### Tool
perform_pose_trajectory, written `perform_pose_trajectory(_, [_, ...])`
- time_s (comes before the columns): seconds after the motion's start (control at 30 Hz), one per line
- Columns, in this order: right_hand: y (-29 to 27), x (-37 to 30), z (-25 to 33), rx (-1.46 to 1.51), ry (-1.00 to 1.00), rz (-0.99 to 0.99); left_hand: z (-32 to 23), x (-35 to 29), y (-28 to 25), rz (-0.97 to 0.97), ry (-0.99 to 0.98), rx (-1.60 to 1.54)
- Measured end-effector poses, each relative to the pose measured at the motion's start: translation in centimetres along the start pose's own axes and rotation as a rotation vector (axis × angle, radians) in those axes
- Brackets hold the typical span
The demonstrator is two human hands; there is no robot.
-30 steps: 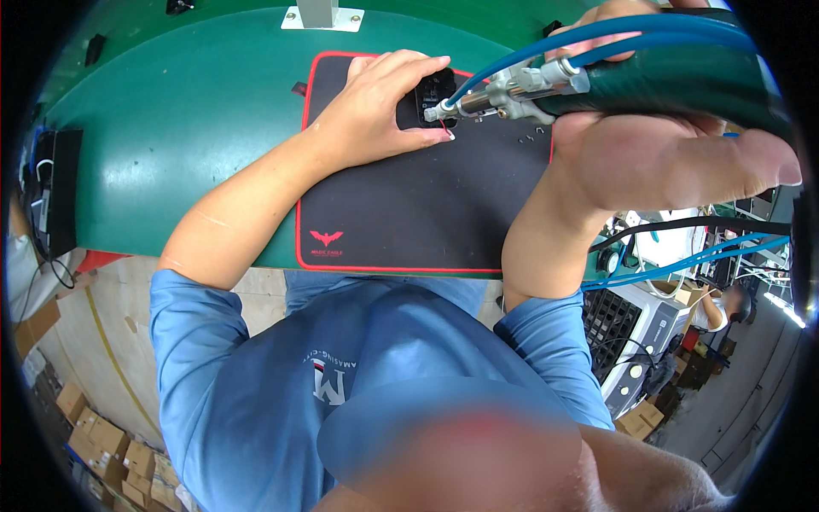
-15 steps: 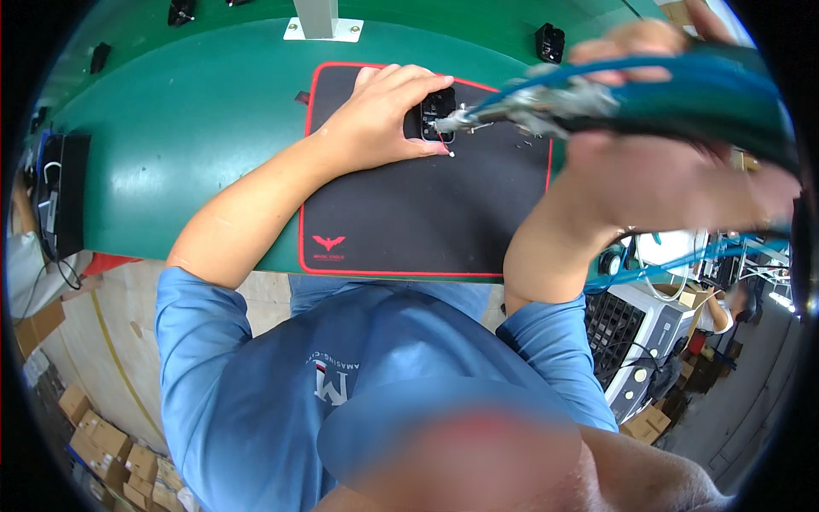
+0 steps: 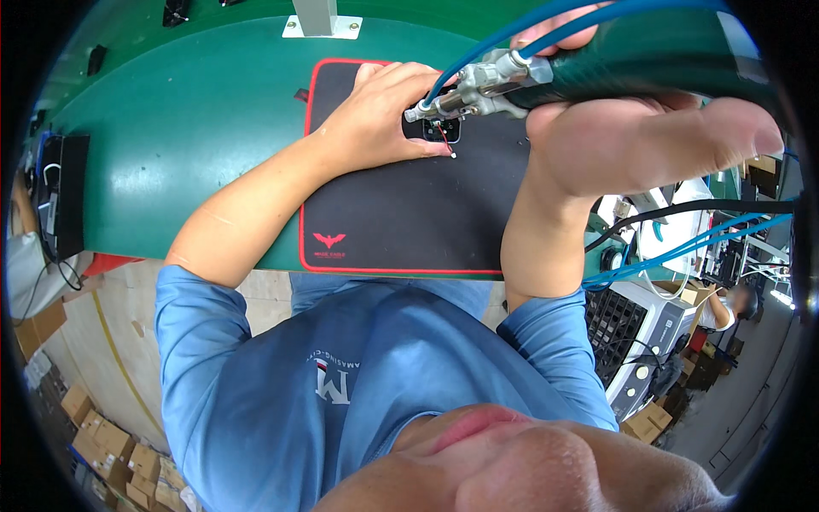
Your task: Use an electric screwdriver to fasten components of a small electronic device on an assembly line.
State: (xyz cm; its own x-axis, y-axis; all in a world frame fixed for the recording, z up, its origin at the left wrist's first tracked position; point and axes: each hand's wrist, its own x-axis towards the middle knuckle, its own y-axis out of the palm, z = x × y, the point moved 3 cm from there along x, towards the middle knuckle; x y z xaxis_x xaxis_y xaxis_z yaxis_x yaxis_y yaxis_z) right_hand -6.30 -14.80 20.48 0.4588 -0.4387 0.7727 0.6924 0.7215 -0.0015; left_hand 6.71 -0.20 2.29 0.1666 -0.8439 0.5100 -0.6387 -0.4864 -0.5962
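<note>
On a black mat [image 3: 401,213] with a red edge lies a small black device casing [image 3: 452,132], with a circuit board and a thin red wire ending in a white plug. My left hand [image 3: 375,119] curls around the casing's left side, thumb at the near edge and fingers at the far edge, pressing it to the mat. My right hand [image 3: 623,145] is closed around a dark green screwdriver-like power tool [image 3: 640,60] with a metal nose and blue tubes. Its metal tip is over the casing and hides part of it; whether it touches, I cannot tell.
The mat rests on a green table [image 3: 171,171]. A metal post [image 3: 316,17] is bolted at the back. Blue hoses [image 3: 682,252] and a black cable cross on the right, above a grey-white machine [image 3: 640,341]. Cardboard boxes [image 3: 107,439] are stacked on the floor at left.
The tool's nose has lifted and swung left across the casing, uncovering more of the circuit board. My right hand, blurred before, is now steady. My left hand stays in place.
</note>
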Motion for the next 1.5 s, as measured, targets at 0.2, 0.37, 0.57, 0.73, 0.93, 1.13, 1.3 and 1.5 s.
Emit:
perform_pose_trajectory(0.2, [0.0, 0.1, -0.5, 0.033, -0.039, 0.022, 0.1, 0.0, -0.1, -0.006, -0.005, -0.003])
perform_pose_trajectory(0.37, [0.0, 0.1, -0.7, 0.063, -0.066, 0.042, 0.7, -0.1, 0.3, -0.001, 0.001, 0.005])
perform_pose_trajectory(0.57, [0.1, 0.1, -0.7, 0.101, -0.093, 0.058, 0.7, 0.0, 0.4, 0.090, -0.049, 0.037])
perform_pose_trajectory(0.73, [0.7, 0.1, -0.4, 0.037, -0.010, -0.087, 0.6, 0.0, 0.5, 0.083, -0.028, 0.060])
perform_pose_trajectory(0.93, [2.2, 0.0, -0.8, 0.078, 0.077, -0.155, 0.5, 0.1, 0.3, 0.039, -0.001, 0.002])
perform_pose_trajectory(1.13, [4.6, -1.0, -0.3, 0.098, 0.151, -0.254, 0.6, -0.1, 0.3, -0.014, 0.005, 0.008])
perform_pose_trajectory(1.3, [7.6, -1.6, 0.7, 0.106, 0.168, -0.346, 0.5, -0.2, 0.1, -0.051, 0.034, 0.024])
perform_pose_trajectory(1.5, [8.0, -1.2, 0.5, 0.124, 0.039, -0.608, 0.2, 0.0, 0.0, -0.010, -0.001, 0.016])
